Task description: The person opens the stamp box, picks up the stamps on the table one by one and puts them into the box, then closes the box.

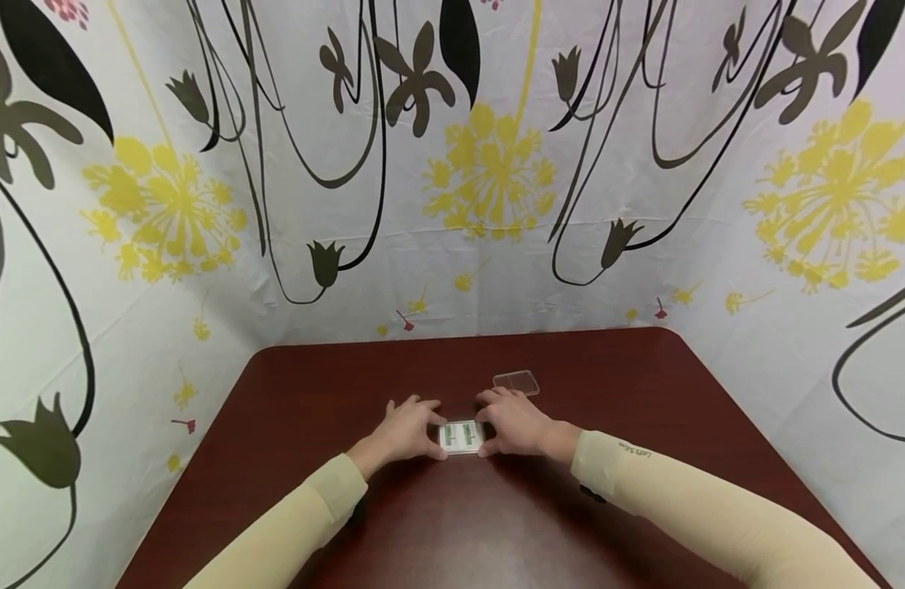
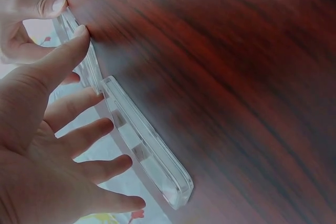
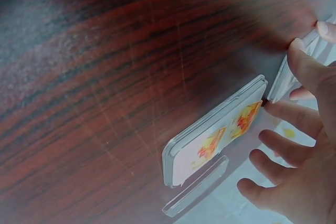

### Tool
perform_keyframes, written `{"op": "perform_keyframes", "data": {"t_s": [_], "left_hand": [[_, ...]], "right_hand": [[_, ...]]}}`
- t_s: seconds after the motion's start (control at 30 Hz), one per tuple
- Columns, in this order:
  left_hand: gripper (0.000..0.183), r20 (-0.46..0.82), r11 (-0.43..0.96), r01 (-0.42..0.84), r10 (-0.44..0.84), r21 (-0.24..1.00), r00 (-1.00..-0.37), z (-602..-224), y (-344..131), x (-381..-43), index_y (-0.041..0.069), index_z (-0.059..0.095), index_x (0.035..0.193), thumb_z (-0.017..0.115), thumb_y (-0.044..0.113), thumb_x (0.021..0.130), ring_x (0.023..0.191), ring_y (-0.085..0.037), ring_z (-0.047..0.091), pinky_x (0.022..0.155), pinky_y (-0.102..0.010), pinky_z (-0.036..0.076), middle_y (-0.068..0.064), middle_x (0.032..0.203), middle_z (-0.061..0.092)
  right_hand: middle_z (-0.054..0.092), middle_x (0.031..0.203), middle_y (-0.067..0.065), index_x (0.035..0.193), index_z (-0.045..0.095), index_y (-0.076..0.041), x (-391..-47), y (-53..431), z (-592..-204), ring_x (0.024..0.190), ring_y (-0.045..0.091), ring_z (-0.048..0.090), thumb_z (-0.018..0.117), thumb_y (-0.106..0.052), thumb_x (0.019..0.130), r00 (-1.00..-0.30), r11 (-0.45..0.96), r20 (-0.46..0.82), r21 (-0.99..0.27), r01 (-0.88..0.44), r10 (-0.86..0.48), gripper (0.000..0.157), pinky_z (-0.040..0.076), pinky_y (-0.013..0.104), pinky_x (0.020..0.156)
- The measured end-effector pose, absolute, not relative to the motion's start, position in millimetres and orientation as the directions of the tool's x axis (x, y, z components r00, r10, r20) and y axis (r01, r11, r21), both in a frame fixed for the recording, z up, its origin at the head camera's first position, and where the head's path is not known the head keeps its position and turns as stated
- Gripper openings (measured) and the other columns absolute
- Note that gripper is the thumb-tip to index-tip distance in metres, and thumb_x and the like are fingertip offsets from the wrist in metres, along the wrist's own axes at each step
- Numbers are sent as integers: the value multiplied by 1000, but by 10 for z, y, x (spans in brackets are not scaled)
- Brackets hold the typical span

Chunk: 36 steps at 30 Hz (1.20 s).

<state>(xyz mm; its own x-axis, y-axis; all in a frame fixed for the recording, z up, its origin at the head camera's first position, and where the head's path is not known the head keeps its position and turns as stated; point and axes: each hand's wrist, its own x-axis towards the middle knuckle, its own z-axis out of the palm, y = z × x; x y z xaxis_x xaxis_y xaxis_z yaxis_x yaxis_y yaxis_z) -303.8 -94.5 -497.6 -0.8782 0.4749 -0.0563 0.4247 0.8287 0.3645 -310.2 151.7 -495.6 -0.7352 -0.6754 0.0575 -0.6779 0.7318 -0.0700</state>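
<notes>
A small flat clear plastic case (image 1: 461, 437) with white and green contents lies on the table between my hands. My left hand (image 1: 407, 429) holds its left end, thumb at the near edge and forefinger at the far corner. At the opposite end, my right hand (image 1: 517, 422) holds it the same way. Beside my left hand's spread fingers lies another clear case (image 2: 149, 148), seen in the left wrist view. Near my right hand's fingers, the right wrist view shows a case with orange and yellow prints (image 3: 218, 140). My hands hide both of these in the head view.
A clear lid-like piece (image 1: 517, 382) lies on the table beyond my right hand. The dark red-brown table (image 1: 452, 523) has rounded far corners. White fabric (image 1: 393, 303) with yellow and dark flowers hangs behind the table and along both sides.
</notes>
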Motion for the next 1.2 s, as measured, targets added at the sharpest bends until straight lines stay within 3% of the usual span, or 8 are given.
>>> {"op": "perform_keyframes", "data": {"t_s": [0.3, 0.5, 0.67, 0.9, 1.2], "left_hand": [[62, -99, 837, 403, 467, 370, -879, -4980, -920, -3017, 17, 70, 130, 86, 46, 78, 136, -29, 41, 109, -73, 19, -3, 149, 50], [65, -128, 850, 401, 464, 341, -876, -4965, -908, -3010, 17, 67, 134, 85, 47, 79, 139, -29, 39, 110, -72, 19, 0, 150, 50], [72, -142, 853, 420, 478, 311, -867, -4944, -906, -3018, 15, 64, 138, 85, 47, 78, 140, -31, 39, 109, -72, 20, -1, 149, 51], [74, -86, 820, 467, 519, 331, -850, -4774, -857, -3041, 10, 60, 141, 83, 45, 81, 140, -32, 38, 106, -76, 19, -10, 150, 49], [70, 40, 804, 473, 493, 359, -869, -4627, -716, -3104, 15, 58, 144, 76, 51, 87, 144, -34, 34, 106, -77, 17, -9, 152, 47]], "right_hand": [[53, 140, 12, 119, 75, -14, -3090, 1521, -4977, 125, 35, 50, 81, -53, 81, -744, 739, 54, -84, -668, -666, 55, 45, 59, 96], [51, 141, 11, 119, 75, -13, -3086, 1516, -4979, 125, 35, 50, 82, -54, 80, -746, 740, 52, -97, -665, -664, 57, 43, 60, 96], [48, 145, 11, 126, 72, -12, -3099, 1528, -4944, 128, 35, 50, 82, -58, 77, -754, 749, 44, -90, -657, -656, 67, 42, 61, 97], [48, 146, 10, 134, 66, -17, -3141, 1591, -4785, 131, 34, 48, 78, -59, 80, -752, 749, 49, -68, -659, -657, 70, 40, 61, 99], [51, 143, 10, 138, 62, -16, -3209, 1746, -4636, 129, 33, 49, 75, -54, 86, -750, 747, 67, -71, -661, -658, 66, 37, 62, 102]]}}
